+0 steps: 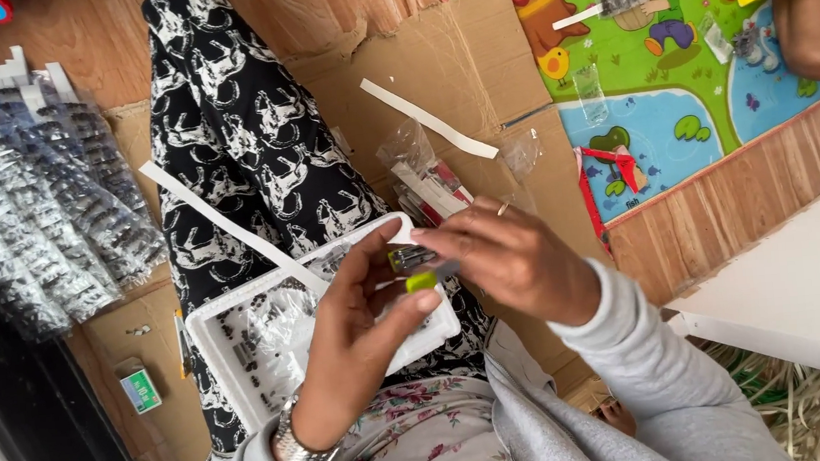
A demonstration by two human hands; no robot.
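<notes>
My left hand (pixel 364 327) and my right hand (pixel 510 257) meet over a white tray (pixel 214 339) resting on my lap. Between the fingers sits a small stapler (pixel 417 269) with a green base, pinched from below by my left thumb and from above by my right fingers. The end of a long white paper strip (pixel 234 225) sits at the stapler's mouth, together with a clear plastic bag (pixel 285 318) of small dark pieces lying in the tray. A metal watch is on my left wrist.
Several filled clear bags with white headers (pixel 33 211) lie piled at the left. Cardboard (pixel 476 79) covers the floor, with a loose white strip (pixel 431 120) and empty bags. Another person's leg (pixel 813 28) rests on a colourful play mat (pixel 651 75). A white board (pixel 804 277) stands right.
</notes>
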